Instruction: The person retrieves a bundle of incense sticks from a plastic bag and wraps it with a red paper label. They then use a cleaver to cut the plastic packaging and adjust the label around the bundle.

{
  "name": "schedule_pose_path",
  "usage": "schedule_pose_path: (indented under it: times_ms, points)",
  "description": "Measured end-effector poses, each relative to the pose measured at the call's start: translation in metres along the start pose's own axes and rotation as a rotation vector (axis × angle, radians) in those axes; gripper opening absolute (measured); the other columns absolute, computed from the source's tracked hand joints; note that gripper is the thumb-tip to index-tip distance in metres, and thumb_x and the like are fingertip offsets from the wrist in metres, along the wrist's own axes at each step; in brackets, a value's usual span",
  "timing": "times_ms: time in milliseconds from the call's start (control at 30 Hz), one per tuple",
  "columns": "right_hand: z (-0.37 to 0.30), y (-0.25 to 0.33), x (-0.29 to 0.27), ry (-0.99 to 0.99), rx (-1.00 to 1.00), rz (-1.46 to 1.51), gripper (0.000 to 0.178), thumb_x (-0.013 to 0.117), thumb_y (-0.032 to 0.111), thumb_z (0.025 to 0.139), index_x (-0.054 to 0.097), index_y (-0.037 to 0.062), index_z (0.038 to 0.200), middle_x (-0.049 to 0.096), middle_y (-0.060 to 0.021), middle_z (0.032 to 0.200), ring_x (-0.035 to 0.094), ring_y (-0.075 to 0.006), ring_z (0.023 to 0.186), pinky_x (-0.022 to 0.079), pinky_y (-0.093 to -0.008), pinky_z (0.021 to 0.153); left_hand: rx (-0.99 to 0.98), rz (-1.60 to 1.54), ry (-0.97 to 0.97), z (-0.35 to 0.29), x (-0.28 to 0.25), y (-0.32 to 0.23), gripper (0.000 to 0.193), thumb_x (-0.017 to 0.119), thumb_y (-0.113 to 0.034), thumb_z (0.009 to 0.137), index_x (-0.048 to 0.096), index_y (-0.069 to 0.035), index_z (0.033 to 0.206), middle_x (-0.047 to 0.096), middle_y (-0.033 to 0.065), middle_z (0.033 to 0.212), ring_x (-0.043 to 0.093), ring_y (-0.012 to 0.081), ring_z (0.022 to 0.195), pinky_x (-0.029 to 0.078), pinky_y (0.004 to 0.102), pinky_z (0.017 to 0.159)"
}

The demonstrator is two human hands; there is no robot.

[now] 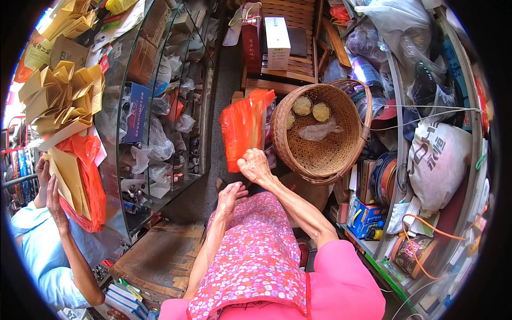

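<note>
My right hand (255,166) is closed on the lower edge of an orange-red plastic bag (241,130). The bag hangs upright ahead of me, and a tan edge shows along its right side; what it holds I cannot make out. Just below and to the left, my left hand (231,198) is held apart from the bag, fingers loosely stretched out and nothing in them. To the right of the bag is a round woven basket (298,160) with a tall handle. Inside it are three round portions of pale yellow grains (302,105) and a crumpled clear plastic bag (320,129).
A glass display case (170,106) flanks me on the left. Across it, another person's hands (55,200) touch brown paper packets (69,178) beside a red bag (88,202). A wooden slatted chair (290,16) bears a white box (277,42). Crowded shelves with a white sack (437,160) line the right.
</note>
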State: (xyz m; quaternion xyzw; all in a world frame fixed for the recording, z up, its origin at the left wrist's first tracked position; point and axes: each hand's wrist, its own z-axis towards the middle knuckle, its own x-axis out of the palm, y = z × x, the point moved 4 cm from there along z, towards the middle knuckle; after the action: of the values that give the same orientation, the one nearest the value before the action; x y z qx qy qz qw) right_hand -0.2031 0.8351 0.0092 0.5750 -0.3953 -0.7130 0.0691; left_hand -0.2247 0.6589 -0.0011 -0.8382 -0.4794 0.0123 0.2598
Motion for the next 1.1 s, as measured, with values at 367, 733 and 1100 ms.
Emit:
schedule_pose_path:
  times_ms: [367, 733, 1100]
  points:
    - [0.055, 0.175, -0.142, -0.066, -0.365, 0.409, 0.017, 0.059, 0.01, 0.073, 0.055, -0.0004, 0.061, 0.055, -0.0155, 0.068, 0.057, -0.0361, 0.064, 0.047, -0.0455, 0.06, 0.422, 0.114, -0.683, 0.029, -0.152, -0.047, 0.016, 0.061, -0.014, 0.094, 0.067, -0.002, 0.102, 0.068, 0.0075, 0.084, 0.066, 0.014, 0.066, 0.051, 0.026, 0.05]
    - [-0.002, 0.336, -0.234, 0.117, -0.603, 0.684, 0.01, 0.066, 0.004, 0.074, 0.064, -0.0025, 0.081, 0.062, -0.0112, 0.082, 0.058, -0.0189, 0.06, 0.047, -0.0302, 0.05, 0.074, -0.248, 0.016, 0.059, -0.102, -0.068, 0.025, 0.061, -0.026, 0.097, 0.068, -0.003, 0.105, 0.071, 0.0074, 0.091, 0.069, 0.0161, 0.075, 0.055, 0.0274, 0.064]
    - [-0.024, 0.348, -0.267, 0.12, -0.679, 0.467, 0.012, 0.071, 0.002, 0.064, 0.06, -0.0022, 0.067, 0.066, -0.0139, 0.076, 0.061, -0.0212, 0.05, 0.048, -0.0293, 0.045, 0.114, -0.59, 0.496, 0.032, -0.064, -0.148, 0.029, 0.061, -0.03, 0.097, 0.068, -0.003, 0.106, 0.071, 0.0074, 0.093, 0.069, 0.0165, 0.078, 0.055, 0.0274, 0.07]
